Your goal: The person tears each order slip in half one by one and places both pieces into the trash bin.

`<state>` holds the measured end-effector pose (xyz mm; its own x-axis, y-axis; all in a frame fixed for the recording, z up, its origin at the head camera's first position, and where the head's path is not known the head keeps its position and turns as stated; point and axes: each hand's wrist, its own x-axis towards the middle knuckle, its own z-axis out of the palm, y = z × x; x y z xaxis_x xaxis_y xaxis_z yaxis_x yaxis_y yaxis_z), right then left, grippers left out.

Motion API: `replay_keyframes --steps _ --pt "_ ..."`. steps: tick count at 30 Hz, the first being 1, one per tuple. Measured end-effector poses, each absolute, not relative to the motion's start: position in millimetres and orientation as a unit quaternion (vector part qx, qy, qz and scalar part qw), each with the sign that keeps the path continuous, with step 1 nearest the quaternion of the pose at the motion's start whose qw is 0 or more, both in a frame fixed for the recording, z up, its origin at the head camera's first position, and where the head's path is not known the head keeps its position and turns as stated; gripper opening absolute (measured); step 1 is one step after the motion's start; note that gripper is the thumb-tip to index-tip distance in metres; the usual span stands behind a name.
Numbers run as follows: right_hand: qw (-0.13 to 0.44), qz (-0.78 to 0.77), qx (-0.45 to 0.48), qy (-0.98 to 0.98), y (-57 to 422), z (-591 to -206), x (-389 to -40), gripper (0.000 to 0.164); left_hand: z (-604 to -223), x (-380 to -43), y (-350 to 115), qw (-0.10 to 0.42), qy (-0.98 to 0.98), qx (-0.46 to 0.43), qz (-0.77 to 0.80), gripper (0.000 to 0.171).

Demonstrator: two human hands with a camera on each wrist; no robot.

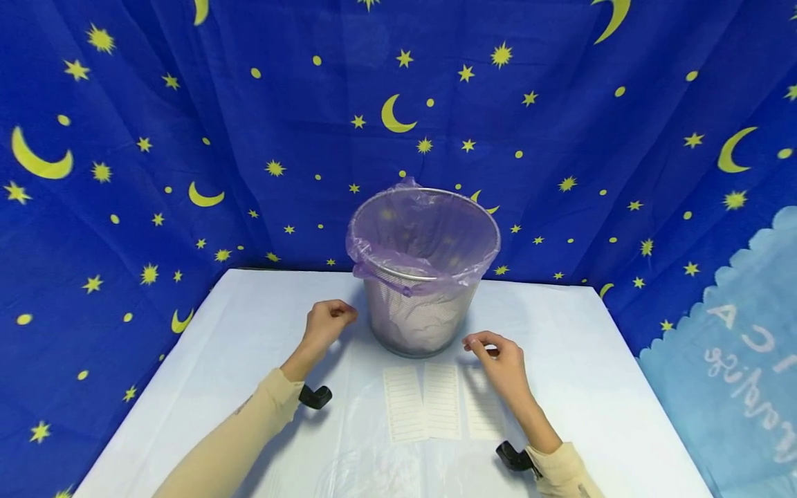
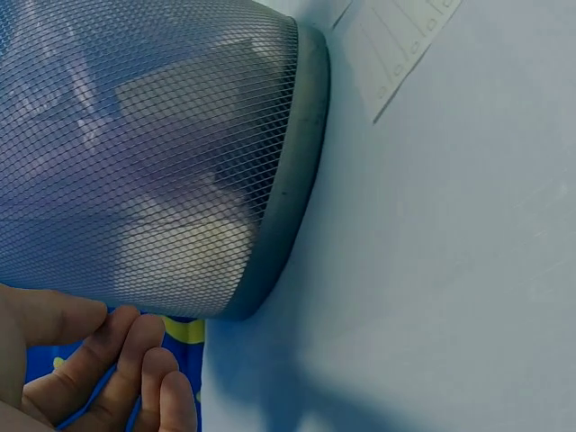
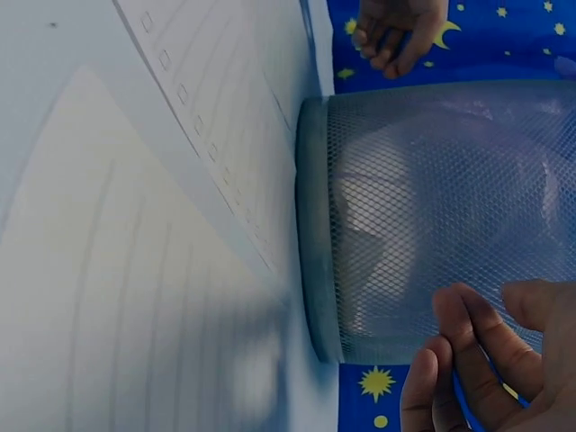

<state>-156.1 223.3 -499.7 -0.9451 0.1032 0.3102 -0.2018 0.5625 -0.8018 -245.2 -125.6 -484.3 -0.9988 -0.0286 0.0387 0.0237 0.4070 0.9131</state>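
A blue backdrop [image 1: 299,104] printed with yellow moons, stars and dots hangs behind and along both sides of a white surface [image 1: 560,360]. At the right, a light-blue cloth [image 1: 697,387] with a scalloped edge and white lettering hangs over part of it.

A round wire-mesh bin [image 1: 417,325] stands upright toward the back of the surface, near its middle. A thin purple bag [image 1: 429,228] lines it, its top folded outward over the metal rim; pale shapes show through the mesh, too blurred to identify.

Beige sleeves cover the person's forearms. In front of the bin lie three pale ruled sheets [image 1: 442,401] side by side, the rightmost partly hidden by the right forearm.

The left hand [image 1: 328,322] is just beside the bin's left side, fingers half bent, thumb close to the index fingertip, with nothing visible in it. The right hand [image 1: 500,358] hovers at the bin's lower right, loosely curved, a gap between thumb and fingers, holding nothing. Smallest are the black fittings [image 1: 315,397] at the wrists.
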Motion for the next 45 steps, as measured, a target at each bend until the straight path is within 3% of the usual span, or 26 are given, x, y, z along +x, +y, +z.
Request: replay_keyframes --steps 30,45 --pt "0.163 0.512 -0.014 -0.844 220 -536 -145 0.012 -521 -234 -121 -0.005 -0.816 0.035 -0.577 0.009" --pt "0.160 0.497 0.024 -0.853 212 -541 -137 0.007 -536 -225 -119 0.033 -0.835 0.013 -0.549 0.006"
